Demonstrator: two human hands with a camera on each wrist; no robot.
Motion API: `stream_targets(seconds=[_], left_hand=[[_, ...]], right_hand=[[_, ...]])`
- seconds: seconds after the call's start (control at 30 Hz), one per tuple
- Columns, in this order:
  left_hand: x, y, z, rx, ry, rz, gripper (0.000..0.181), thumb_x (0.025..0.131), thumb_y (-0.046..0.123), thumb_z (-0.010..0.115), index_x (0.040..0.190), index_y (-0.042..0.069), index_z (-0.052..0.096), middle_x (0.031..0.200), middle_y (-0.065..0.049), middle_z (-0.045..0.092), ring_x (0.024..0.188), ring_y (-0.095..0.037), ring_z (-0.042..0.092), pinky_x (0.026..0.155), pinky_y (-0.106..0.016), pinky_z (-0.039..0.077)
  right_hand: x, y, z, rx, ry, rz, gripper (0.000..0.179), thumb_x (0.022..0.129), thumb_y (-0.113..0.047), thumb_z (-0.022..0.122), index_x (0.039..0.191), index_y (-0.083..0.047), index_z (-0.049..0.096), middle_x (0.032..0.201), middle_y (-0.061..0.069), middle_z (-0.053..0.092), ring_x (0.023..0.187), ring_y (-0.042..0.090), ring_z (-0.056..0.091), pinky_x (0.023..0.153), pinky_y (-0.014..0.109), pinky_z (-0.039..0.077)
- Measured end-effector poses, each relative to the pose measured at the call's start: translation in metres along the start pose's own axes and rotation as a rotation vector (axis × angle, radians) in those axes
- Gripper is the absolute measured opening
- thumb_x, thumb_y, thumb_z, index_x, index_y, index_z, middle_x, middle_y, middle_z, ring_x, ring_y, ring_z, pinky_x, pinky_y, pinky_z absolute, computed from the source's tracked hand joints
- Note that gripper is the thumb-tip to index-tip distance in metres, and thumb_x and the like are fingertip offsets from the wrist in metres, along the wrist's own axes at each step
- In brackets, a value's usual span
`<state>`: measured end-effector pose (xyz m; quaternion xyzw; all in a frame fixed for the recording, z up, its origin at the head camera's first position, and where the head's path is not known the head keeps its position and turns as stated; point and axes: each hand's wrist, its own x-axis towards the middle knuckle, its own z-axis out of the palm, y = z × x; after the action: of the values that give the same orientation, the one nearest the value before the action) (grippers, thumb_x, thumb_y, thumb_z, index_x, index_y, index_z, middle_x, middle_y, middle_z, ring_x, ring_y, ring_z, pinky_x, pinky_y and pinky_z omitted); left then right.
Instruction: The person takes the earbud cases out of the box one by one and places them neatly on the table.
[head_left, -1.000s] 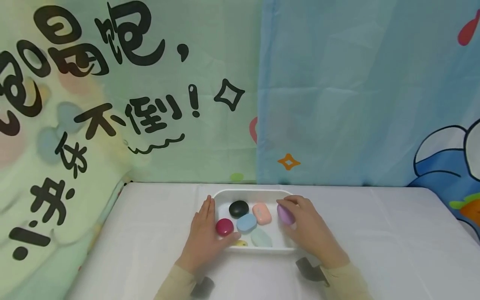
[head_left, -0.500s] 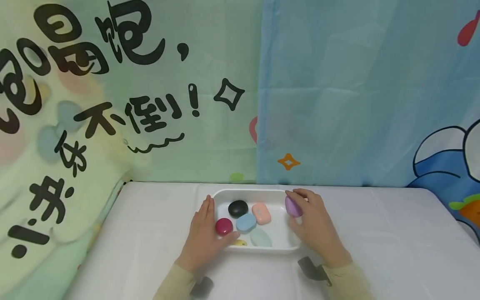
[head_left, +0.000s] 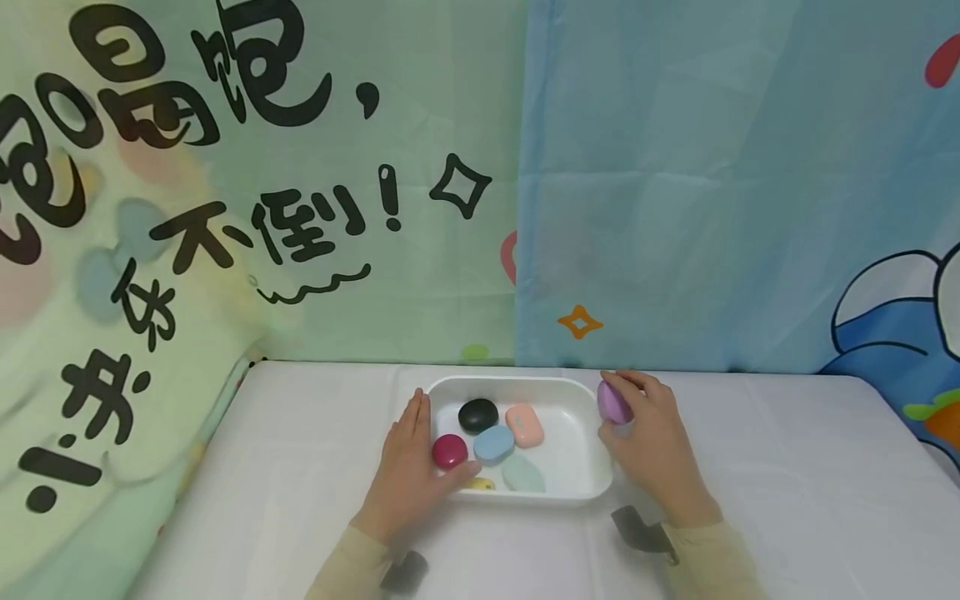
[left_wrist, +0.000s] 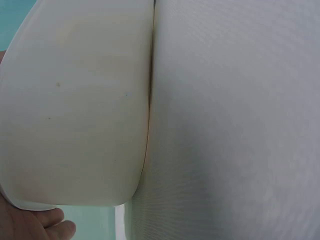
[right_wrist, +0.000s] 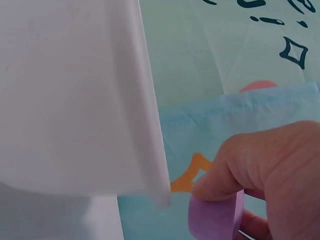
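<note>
My right hand [head_left: 652, 442] pinches a smooth purple rounded piece [head_left: 613, 403] between thumb and fingers, just beyond the right end of a white tray [head_left: 577, 400]. The purple piece [right_wrist: 214, 217] shows a flat side in the right wrist view. My left hand [head_left: 416, 471] rests along the tray's left end with fingers straight and thumb lying over the front rim. Inside the tray are a black oval [head_left: 477, 416], a red round piece [head_left: 449, 451], a blue oval [head_left: 493, 445], a pink block [head_left: 524, 426] and a pale green oval [head_left: 522, 473]. A yellow piece [head_left: 482, 483] is partly hidden by my thumb.
A white cloth [head_left: 795, 467] covers the table under the tray. Behind its back edge hang a green printed curtain [head_left: 420, 308] and a blue one [head_left: 675, 208].
My right hand has carried the purple piece rightward, from inside the tray's right end to past its right rim. My left hand and the other pieces have stayed in place.
</note>
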<state>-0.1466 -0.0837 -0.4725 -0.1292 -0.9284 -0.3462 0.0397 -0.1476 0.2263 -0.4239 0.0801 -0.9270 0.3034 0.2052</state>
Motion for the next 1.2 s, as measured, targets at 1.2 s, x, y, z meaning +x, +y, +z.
stream_targets(seconds=[1.2], left_hand=[[-0.005,0.005,-0.006,-0.179,-0.085,-0.103,0.138,0.064,0.064,0.087,0.162,0.007,0.008,0.166,-0.006,0.019,0.148,-0.028,0.028,0.117,-0.045,0.031]], right_hand=[[0.002,0.035,0.007,-0.086,-0.186,0.151,0.048,0.093,-0.003,0.061,0.138,0.011,0.052,0.139,0.036,0.045,0.127,0.056,0.038,0.106,0.066,0.036]])
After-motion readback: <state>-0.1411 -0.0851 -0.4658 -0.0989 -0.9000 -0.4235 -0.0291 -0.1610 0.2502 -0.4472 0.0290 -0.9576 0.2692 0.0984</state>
